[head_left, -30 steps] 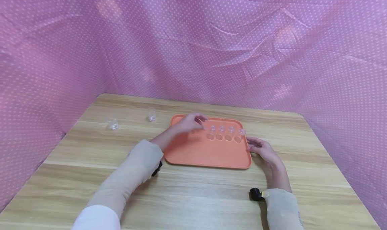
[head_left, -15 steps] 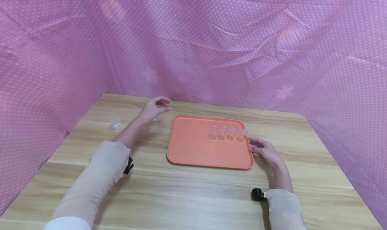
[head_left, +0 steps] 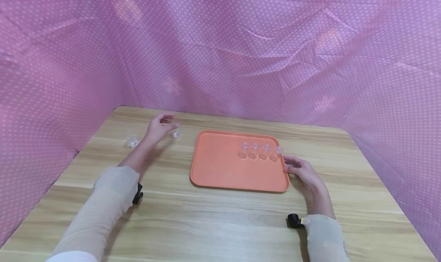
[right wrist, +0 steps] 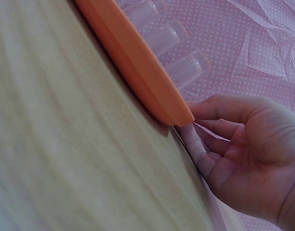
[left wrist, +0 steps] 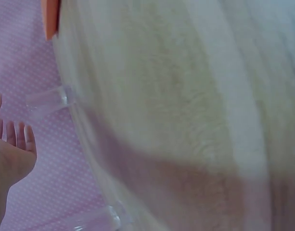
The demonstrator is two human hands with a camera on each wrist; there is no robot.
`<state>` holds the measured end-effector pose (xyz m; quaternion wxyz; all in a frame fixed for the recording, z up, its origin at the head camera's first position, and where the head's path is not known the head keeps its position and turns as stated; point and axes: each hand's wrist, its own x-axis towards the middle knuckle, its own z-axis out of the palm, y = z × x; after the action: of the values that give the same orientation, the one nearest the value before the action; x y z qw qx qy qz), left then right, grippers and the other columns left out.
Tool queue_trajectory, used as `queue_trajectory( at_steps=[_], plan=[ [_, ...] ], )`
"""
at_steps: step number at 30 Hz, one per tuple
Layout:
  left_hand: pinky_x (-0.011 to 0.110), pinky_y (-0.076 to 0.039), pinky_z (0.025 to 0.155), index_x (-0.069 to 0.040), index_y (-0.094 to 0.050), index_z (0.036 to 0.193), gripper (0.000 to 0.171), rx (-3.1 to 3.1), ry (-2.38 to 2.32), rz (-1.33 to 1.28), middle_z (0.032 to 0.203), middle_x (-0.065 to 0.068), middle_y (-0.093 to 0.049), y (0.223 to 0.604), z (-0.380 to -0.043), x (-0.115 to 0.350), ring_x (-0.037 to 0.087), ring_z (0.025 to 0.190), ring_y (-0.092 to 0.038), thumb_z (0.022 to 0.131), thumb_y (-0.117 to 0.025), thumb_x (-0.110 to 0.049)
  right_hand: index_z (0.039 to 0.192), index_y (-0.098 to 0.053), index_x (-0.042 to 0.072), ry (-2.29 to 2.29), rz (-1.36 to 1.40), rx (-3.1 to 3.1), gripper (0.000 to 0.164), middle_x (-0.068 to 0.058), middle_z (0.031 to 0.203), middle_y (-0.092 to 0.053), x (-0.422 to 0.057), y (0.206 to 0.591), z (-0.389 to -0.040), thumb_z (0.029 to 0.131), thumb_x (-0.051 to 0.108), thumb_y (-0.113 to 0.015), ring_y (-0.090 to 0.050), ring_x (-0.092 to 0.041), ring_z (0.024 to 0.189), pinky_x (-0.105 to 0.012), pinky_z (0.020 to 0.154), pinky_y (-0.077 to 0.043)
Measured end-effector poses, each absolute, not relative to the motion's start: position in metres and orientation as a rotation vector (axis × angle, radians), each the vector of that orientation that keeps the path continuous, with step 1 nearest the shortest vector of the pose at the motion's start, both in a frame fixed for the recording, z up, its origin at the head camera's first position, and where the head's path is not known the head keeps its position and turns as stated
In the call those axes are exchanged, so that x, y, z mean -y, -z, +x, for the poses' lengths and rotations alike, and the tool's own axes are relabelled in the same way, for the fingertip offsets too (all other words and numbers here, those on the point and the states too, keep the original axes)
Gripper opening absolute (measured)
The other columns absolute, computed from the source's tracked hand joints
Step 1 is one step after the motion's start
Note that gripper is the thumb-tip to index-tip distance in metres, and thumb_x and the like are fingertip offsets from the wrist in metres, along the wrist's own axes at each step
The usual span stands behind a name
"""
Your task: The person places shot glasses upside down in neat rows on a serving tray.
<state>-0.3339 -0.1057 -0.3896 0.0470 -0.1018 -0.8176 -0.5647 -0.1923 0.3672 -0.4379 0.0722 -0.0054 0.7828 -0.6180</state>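
My left hand (head_left: 159,128) hovers at the far left, fingers loosely bent around nothing, just beside a small clear cup (head_left: 176,134). In the left wrist view a gap separates the fingertips from this cup (left wrist: 48,101), which stands upright. A second clear cup (head_left: 132,142) stands farther left. On the right, my right hand (head_left: 303,172) holds the right rim of an orange tray (head_left: 220,170); the right wrist view has thumb and fingers around the tray edge (right wrist: 142,67). Several clear cups (head_left: 255,151) stand in a row on the tray, apparently upside down.
The tray lies flat on a wood-grain table (head_left: 213,223). Pink dotted cloth (head_left: 220,55) hangs behind the table and along both sides. Bare tabletop shows in front of the tray and between the tray and the loose cups.
My left hand has moved left from above the tray, past the nearer loose cup, to that cup's left side. The right hand has stayed at the tray's rim.
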Motion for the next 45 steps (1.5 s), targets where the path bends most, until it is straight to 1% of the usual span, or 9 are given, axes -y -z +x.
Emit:
queue_trajectory(
  at_steps=[5, 12, 16, 22, 24, 30, 37, 45],
  plan=[
    [0.035, -0.039, 0.078, -0.009, -0.044, 0.112, 0.052, 2.519, 1.729, -0.273, 0.109, 0.006, -0.044, 0.397, -0.337, 0.111, 0.023, 0.099, -0.040, 0.068, -0.066, -0.025, 0.121, -0.035, -0.003, 1.873, -0.011, -2.341, 0.046, -0.020, 0.118, -0.039, -0.367, 0.439, -0.193, 0.079, 0.006, -0.051, -0.046, -0.020, 0.098, -0.020, 0.078, -0.038],
    [0.036, -0.036, 0.082, 0.000, -0.038, 0.115, 0.056, 2.562, 1.799, -0.247, 0.110, 0.016, -0.042, 0.412, -0.343, 0.115, 0.027, 0.097, -0.042, 0.068, -0.065, -0.008, 0.120, -0.036, -0.001, 1.874, 0.000, -2.335, 0.045, -0.018, 0.118, -0.040, -0.366, 0.440, -0.193, 0.078, 0.006, -0.051, -0.046, -0.019, 0.098, -0.019, 0.079, -0.037],
    [0.036, -0.037, 0.082, 0.003, -0.036, 0.116, 0.057, 2.592, 1.820, -0.267, 0.108, 0.018, -0.042, 0.420, -0.345, 0.116, 0.029, 0.095, -0.042, 0.067, -0.065, -0.005, 0.120, -0.036, -0.002, 1.884, -0.004, -2.329, 0.046, -0.018, 0.118, -0.039, -0.367, 0.441, -0.193, 0.078, 0.006, -0.052, -0.046, -0.019, 0.098, -0.020, 0.079, -0.038],
    [0.035, -0.037, 0.081, 0.002, -0.040, 0.113, 0.052, 2.668, 1.694, -0.308, 0.103, 0.018, -0.046, 0.427, -0.349, 0.113, 0.029, 0.093, -0.044, 0.069, -0.064, -0.009, 0.120, -0.035, -0.003, 1.880, -0.005, -2.343, 0.047, -0.019, 0.118, -0.039, -0.369, 0.441, -0.193, 0.078, 0.006, -0.053, -0.046, -0.020, 0.098, -0.020, 0.078, -0.038],
    [0.035, -0.038, 0.080, 0.000, -0.042, 0.112, 0.051, 2.703, 1.653, -0.311, 0.101, 0.016, -0.047, 0.430, -0.350, 0.112, 0.028, 0.092, -0.045, 0.068, -0.065, -0.011, 0.120, -0.036, -0.003, 1.866, -0.005, -2.352, 0.046, -0.019, 0.118, -0.039, -0.369, 0.441, -0.193, 0.078, 0.007, -0.053, -0.045, -0.020, 0.098, -0.019, 0.078, -0.038],
    [0.034, -0.039, 0.077, -0.001, -0.046, 0.109, 0.048, 2.730, 1.586, -0.347, 0.095, 0.015, -0.048, 0.438, -0.354, 0.111, 0.026, 0.086, -0.045, 0.066, -0.066, -0.008, 0.120, -0.035, -0.004, 1.866, -0.015, -2.354, 0.046, -0.020, 0.118, -0.039, -0.368, 0.439, -0.192, 0.079, 0.006, -0.051, -0.046, -0.021, 0.098, -0.019, 0.078, -0.038],
    [0.033, -0.039, 0.078, 0.001, -0.047, 0.107, 0.044, 2.705, 1.581, -0.339, 0.094, 0.018, -0.051, 0.440, -0.355, 0.114, 0.026, 0.086, -0.047, 0.068, -0.064, -0.008, 0.120, -0.036, -0.002, 1.867, 0.003, -2.349, 0.045, -0.019, 0.117, -0.040, -0.368, 0.440, -0.192, 0.078, 0.007, -0.052, -0.046, -0.020, 0.097, -0.018, 0.078, -0.038],
    [0.033, -0.039, 0.078, 0.000, -0.048, 0.106, 0.040, 2.730, 1.548, -0.339, 0.094, 0.016, -0.051, 0.440, -0.355, 0.113, 0.026, 0.087, -0.047, 0.070, -0.063, -0.012, 0.120, -0.035, -0.004, 1.866, -0.006, -2.347, 0.046, -0.020, 0.118, -0.040, -0.368, 0.439, -0.193, 0.078, 0.006, -0.052, -0.045, -0.022, 0.098, -0.020, 0.079, -0.038]
  ],
)
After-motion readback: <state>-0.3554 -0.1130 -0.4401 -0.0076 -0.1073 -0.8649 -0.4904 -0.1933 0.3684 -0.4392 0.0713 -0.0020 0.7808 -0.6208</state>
